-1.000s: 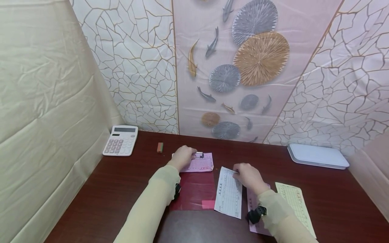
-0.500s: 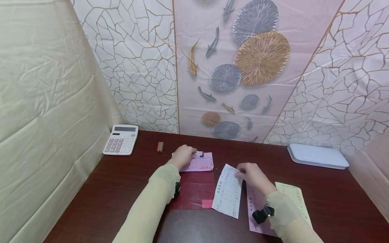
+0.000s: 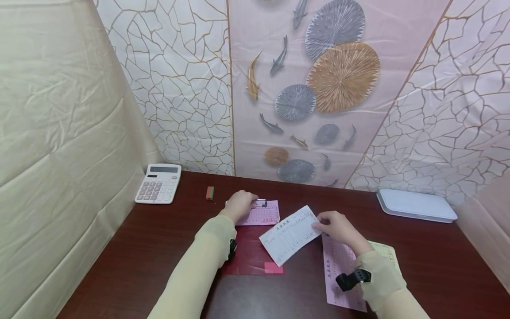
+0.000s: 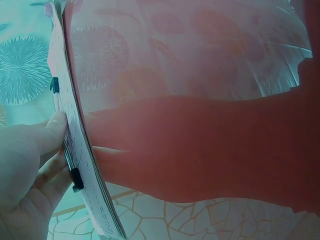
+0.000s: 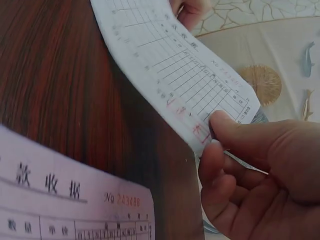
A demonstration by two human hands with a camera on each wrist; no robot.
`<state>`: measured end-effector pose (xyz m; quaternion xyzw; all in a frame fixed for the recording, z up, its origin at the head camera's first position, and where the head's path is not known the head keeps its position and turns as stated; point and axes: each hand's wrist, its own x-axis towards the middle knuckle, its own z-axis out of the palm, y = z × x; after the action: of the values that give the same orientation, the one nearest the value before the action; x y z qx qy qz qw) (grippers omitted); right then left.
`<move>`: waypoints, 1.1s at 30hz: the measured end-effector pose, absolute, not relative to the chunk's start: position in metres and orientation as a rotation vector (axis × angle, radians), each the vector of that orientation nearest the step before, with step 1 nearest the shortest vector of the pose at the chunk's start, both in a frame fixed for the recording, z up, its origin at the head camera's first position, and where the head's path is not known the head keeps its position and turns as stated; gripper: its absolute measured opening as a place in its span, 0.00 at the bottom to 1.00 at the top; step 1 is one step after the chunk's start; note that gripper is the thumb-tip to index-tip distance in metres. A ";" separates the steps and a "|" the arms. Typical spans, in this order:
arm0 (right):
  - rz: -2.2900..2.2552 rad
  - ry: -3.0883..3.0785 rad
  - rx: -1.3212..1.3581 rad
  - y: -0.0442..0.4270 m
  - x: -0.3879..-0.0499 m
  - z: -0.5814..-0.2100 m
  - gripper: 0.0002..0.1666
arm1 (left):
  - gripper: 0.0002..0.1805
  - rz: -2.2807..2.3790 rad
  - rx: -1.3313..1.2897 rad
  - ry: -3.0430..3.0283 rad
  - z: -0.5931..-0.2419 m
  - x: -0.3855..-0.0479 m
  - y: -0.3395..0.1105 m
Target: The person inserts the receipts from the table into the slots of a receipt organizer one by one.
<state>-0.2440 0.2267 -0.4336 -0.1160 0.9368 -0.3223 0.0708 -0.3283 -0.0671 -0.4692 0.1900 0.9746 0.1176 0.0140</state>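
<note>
My left hand (image 3: 240,206) holds the metal clip (image 4: 70,160) with black ends at the top of a pink receipt pad (image 3: 263,215); thumb and fingers meet at it in the left wrist view. A see-through red sheet (image 3: 250,252) with a pink tab lies below the pad. Between thumb and fingers, my right hand (image 3: 336,228) pinches the edge of a white receipt slip (image 3: 291,235), held slanted and partly over the red sheet. In the right wrist view the slip bends, with red marks near the thumb. Under my right forearm lies a pink receipt slip (image 3: 338,277).
A yellow slip (image 3: 385,253), partly hidden by the right sleeve, lies on the dark wood table (image 3: 159,248). Far left stands a white calculator (image 3: 158,184), with a small orange-green block (image 3: 210,192) beside it. A white flat case (image 3: 416,204) lies back right, before the patterned cloth.
The white slip has turned and swung left over the red sheet, its lower end lifted, while my right hand moved slightly right. The left hand has kept its place on the clip.
</note>
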 end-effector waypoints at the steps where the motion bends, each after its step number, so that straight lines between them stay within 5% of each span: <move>1: -0.996 2.797 -0.333 0.226 -0.244 -0.433 0.07 | 0.17 0.375 0.582 3.031 -0.469 -0.328 -0.067; 33: -1.577 2.425 0.179 0.180 -0.247 -0.447 0.16 | 0.17 0.388 0.545 2.995 -0.462 -0.326 -0.065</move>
<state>-0.2473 0.1804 -0.4467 0.0614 0.8305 -0.5402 0.1211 -0.3262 -0.0652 -0.4624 0.1775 0.9753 0.1263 0.0364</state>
